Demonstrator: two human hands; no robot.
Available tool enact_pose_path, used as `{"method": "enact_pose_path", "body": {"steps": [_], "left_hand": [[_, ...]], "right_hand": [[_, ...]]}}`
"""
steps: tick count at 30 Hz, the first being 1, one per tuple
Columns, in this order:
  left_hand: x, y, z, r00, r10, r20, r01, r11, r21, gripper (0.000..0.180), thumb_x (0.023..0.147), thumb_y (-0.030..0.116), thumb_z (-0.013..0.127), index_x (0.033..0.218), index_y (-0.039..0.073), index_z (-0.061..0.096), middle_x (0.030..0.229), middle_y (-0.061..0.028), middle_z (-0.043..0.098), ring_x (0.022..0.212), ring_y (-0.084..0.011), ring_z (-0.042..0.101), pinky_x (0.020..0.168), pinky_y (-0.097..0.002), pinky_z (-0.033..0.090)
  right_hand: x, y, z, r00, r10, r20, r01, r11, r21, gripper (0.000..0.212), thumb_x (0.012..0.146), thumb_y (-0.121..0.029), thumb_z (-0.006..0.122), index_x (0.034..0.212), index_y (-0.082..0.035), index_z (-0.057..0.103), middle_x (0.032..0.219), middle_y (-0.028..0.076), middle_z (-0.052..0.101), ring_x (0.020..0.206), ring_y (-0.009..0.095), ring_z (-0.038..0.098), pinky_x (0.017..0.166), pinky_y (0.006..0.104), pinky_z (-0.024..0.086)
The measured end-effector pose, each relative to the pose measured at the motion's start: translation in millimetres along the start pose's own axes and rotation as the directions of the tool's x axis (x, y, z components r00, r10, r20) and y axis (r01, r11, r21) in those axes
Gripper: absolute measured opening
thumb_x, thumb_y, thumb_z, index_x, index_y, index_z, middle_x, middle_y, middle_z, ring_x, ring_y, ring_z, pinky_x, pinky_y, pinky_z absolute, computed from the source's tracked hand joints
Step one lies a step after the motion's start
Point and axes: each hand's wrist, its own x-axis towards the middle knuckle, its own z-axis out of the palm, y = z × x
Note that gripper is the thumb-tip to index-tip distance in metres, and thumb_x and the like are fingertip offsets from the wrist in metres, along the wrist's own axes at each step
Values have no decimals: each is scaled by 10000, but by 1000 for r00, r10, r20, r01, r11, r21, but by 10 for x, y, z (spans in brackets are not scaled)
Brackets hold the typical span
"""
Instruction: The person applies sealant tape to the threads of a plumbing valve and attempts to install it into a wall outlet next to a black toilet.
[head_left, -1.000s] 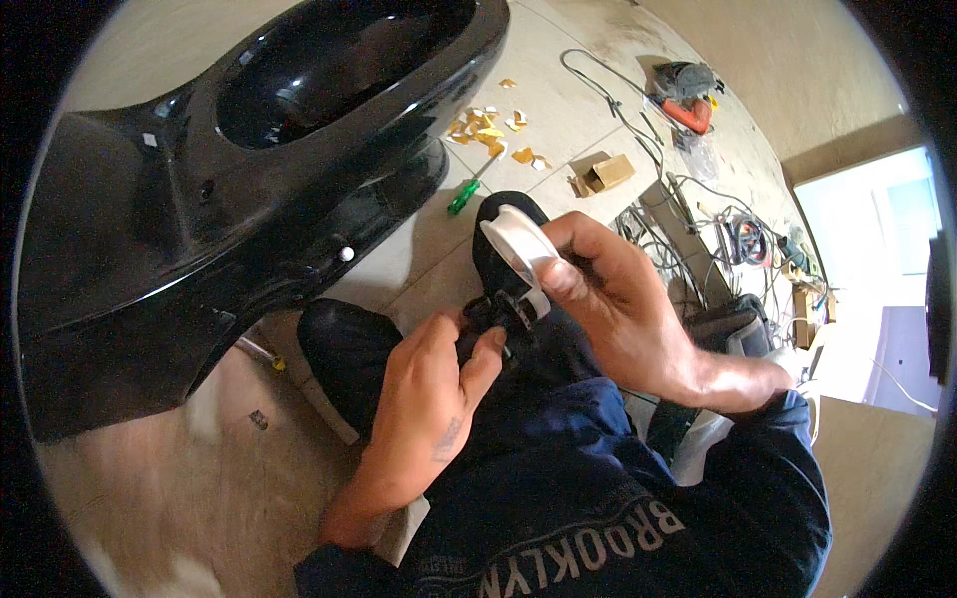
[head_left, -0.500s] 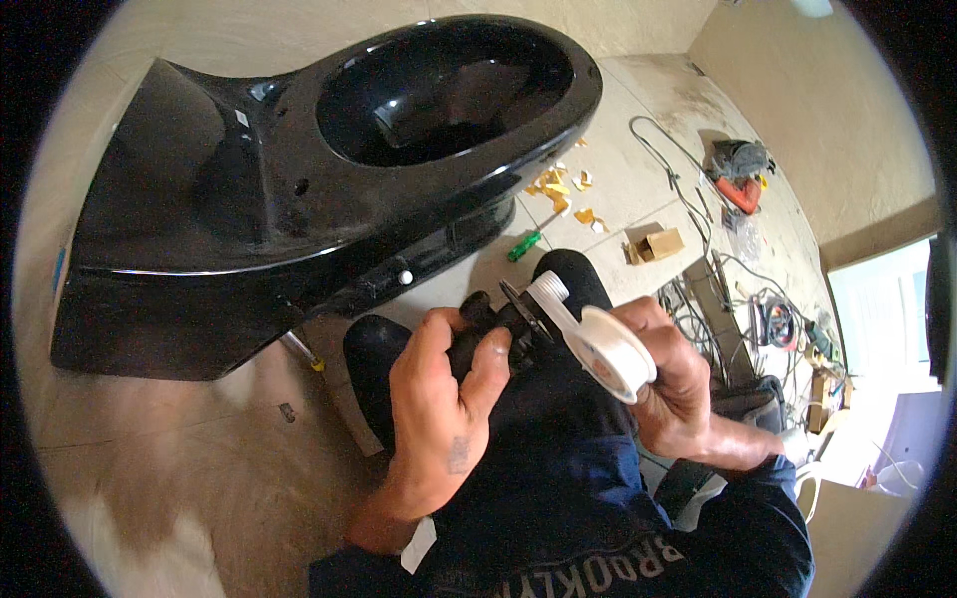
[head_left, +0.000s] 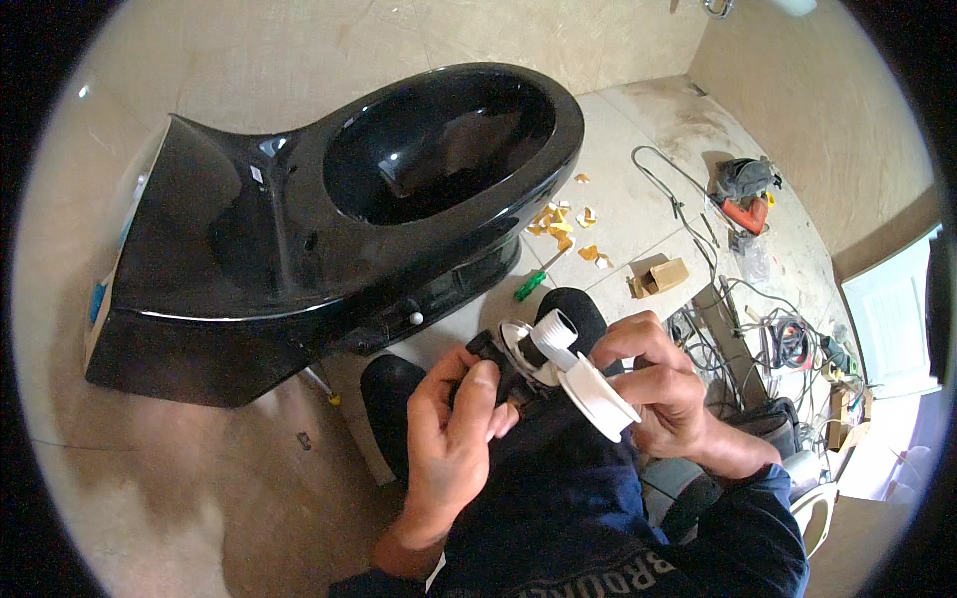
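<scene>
My left hand (head_left: 447, 424) is closed round a black plumbing fitting (head_left: 510, 377) with a round flange. White tape wraps the fitting's threaded end (head_left: 555, 331), which points up and away from me. A spool of white thread seal tape (head_left: 596, 399) is held in my right hand (head_left: 660, 387), close beside the threads. Tape runs between the spool and the thread. Both hands are over my lap, above my knees. Fingers of the right hand behind the spool are partly hidden.
A glossy black toilet bowl (head_left: 229, 249) lies ahead on the left. On the tiled floor are a green-handled screwdriver (head_left: 531, 285), yellow and white scraps (head_left: 556, 221), a small cardboard box (head_left: 660, 277), and an orange and grey power tool (head_left: 745, 211). Tangled cables (head_left: 788, 334) lie at right.
The spool has tilted and shifted down, now nearly edge-on. The fitting has turned, so its threaded end points more upward. The whole view has shifted, with the toilet lower in the picture.
</scene>
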Motion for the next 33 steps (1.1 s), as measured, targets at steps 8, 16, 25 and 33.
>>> {"method": "enact_pose_path", "body": {"steps": [8, 16, 25, 33], "left_hand": [[94, -13, -38, 870, -413, 271, 469, 861, -195, 363, 1011, 351, 395, 924, 27, 534, 581, 9, 402, 469, -72, 325, 507, -262, 333], [82, -51, -117, 729, -357, 584, 546, 818, -181, 457, 932, 454, 541, 1006, 4, 522, 697, 0, 457, 534, -63, 352, 518, -244, 318], [123, -198, -131, 679, -483, 553, 662, 728, -177, 580, 952, 564, 399, 953, 0, 533, 662, -52, 537, 486, -79, 420, 459, -204, 341], [17, -270, 24, 534, -523, 664, 841, 412, -352, 562, 996, 526, 298, 958, 22, 543, 580, -10, 476, 389, -53, 315, 504, -231, 333]], "right_hand": [[28, 83, -206, 996, -53, 69, 57, 997, -61, 215, 828, -26, 583, 1011, -116, 650, 940, 82, 614, 836, 264, 549, 759, 401, 382], [18, 220, -218, 993, -102, 57, 95, 990, 105, 264, 764, 95, 550, 957, -65, 635, 793, 102, 594, 705, 271, 530, 655, 387, 410], [7, 234, -131, 999, -32, -16, 33, 996, 81, 587, 644, -488, 831, 859, -6, 574, 887, 197, 616, 752, 304, 584, 629, 394, 431], [36, 101, -22, 983, -69, -173, 69, 998, -2, 334, 731, -263, 763, 741, -20, 535, 842, 165, 617, 680, 255, 559, 593, 346, 425]]}}
